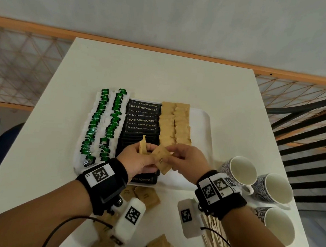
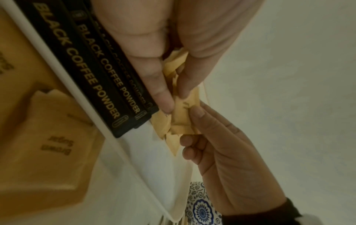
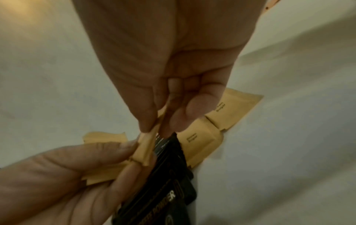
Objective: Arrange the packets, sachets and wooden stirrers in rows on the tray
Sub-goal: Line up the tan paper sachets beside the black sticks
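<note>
Above the white tray [image 1: 206, 126] on the worktop [image 1: 162, 74], the left hand [image 1: 136, 160] grips several brown sugar sachets [image 1: 142, 147]. The right hand [image 1: 186, 160] pinches one brown sugar sachet [image 1: 162, 159] from that bunch, beside the black coffee powder packets [image 1: 142, 119].

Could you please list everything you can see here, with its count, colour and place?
tray: one, white, middle of the table.
table: one, white, under everything.
tea bags: many, white with green tags, two rows on the tray's left.
coffee sticks: many, black, one row mid-tray.
brown sugar sachets: many, tan, two rows right of the coffee; more lie loose on the table's near edge.
wooden stirrers: a bundle, pale, near right on the table.
cups: three, white inside, blue pattern, right of the tray.
left hand: holds several held sachets.
right hand: pinches one of them.
</note>
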A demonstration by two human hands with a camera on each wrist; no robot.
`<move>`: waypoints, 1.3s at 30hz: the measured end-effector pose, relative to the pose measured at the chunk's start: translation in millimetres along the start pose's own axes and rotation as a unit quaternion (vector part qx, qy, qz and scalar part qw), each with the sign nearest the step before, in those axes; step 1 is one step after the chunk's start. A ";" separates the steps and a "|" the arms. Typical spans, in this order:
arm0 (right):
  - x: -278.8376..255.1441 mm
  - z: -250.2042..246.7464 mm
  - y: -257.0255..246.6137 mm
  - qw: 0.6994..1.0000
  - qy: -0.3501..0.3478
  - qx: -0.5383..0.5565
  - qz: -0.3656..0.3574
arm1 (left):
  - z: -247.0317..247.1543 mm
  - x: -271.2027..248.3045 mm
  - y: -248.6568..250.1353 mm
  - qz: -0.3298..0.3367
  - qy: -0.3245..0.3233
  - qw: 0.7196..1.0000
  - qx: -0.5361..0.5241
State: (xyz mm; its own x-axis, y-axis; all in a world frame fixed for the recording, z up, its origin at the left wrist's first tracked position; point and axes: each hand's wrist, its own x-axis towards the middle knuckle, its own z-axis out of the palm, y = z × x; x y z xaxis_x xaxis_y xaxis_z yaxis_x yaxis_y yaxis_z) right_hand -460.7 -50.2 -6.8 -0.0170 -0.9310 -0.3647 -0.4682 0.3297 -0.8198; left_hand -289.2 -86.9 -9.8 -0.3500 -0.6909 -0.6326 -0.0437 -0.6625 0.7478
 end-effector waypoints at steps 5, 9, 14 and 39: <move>-7.8 -2.3 -0.7 0.995 -0.048 0.081 -0.027 | 0.4 -2.9 1.2 -0.013 0.027 0.999 -0.018; -10.3 -0.4 -0.8 0.990 -0.057 0.126 -0.036 | 4.6 -6.4 3.4 -0.027 0.010 0.999 -0.019; -4.6 -4.1 12.8 0.993 0.031 0.112 0.011 | 2.7 -7.5 3.3 -0.028 0.023 0.999 0.027; 12.4 7.9 19.3 0.977 0.123 -0.167 0.047 | -7.2 -2.4 -1.1 -0.009 0.062 0.995 0.081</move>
State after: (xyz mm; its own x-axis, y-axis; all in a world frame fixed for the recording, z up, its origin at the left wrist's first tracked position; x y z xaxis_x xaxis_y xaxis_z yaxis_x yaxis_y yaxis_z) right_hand -463.0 -54.2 -30.6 -0.2653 -0.9225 -0.2805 -0.7155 0.3834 -0.5840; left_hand -281.6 -86.6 -10.5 -0.2299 -0.7162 -0.6589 -0.2025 -0.6270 0.7522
